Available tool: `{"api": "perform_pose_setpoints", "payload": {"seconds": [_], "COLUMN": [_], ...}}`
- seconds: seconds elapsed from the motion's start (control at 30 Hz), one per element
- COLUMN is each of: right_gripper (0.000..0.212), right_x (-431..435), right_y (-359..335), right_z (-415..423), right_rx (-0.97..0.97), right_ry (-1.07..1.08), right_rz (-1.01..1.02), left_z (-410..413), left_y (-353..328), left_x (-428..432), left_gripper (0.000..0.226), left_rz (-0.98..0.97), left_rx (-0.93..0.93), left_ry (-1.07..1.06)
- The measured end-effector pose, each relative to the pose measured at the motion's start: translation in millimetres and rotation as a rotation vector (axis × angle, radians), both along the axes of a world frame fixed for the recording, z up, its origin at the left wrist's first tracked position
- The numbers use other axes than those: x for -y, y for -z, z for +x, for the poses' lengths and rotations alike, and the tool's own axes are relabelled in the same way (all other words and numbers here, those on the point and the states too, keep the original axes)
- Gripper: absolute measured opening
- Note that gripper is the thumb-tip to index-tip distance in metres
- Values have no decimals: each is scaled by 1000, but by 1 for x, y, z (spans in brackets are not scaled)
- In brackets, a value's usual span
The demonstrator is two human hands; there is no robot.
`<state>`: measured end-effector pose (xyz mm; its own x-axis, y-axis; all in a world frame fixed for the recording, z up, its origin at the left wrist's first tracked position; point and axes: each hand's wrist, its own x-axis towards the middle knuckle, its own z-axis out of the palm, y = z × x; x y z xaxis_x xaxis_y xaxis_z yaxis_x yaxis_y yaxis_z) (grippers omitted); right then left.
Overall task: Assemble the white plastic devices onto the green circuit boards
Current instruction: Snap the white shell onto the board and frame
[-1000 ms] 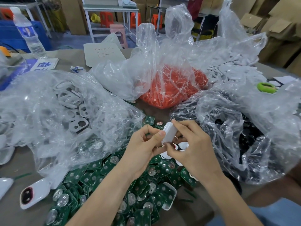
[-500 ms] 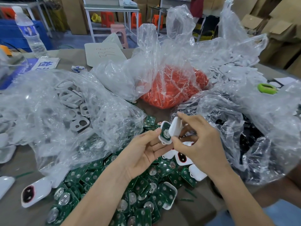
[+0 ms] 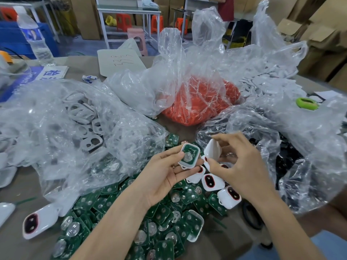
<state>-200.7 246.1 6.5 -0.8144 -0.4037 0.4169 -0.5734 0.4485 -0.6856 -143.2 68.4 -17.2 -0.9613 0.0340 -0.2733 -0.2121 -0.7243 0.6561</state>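
A white shell (image 3: 185,166) carrying a green circuit board (image 3: 189,155) face-up is pinched by the fingers of the left hand (image 3: 165,175), and a white cover (image 3: 212,150), pinched in the right hand (image 3: 238,166), is held tilted just to its right, not touching.

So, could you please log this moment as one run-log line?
left hand: holds white tray with green board inside | right hand: pinches white cover beside it | step: cover not yet fitted

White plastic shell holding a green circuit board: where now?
Head view, centre: the white plastic shell lies in the left hand, just left of the empty white plastic cover pinched by the right hand, above the pile of green circuit boards.
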Motion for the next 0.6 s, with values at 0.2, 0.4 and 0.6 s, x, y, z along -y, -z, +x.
{"api": "perform_pose_setpoints", "payload": {"seconds": [0.2, 0.4, 0.6], "right_gripper": [45, 46, 39], "right_x": [-1, 5, 2], "right_y": [14, 15, 16], "right_z": [2, 7, 8], "right_rx": [60, -63, -132], "right_ry": [-14, -131, -114], "right_rz": [-18, 66, 122], "left_z": [0, 0, 0], "left_y": [2, 3, 4], "left_x": [-3, -4, -4], "left_gripper": [28, 30, 31], "left_rz": [-95, -151, -130], "left_rx": [-15, -42, -38], "left_ry": [4, 46, 39]}}
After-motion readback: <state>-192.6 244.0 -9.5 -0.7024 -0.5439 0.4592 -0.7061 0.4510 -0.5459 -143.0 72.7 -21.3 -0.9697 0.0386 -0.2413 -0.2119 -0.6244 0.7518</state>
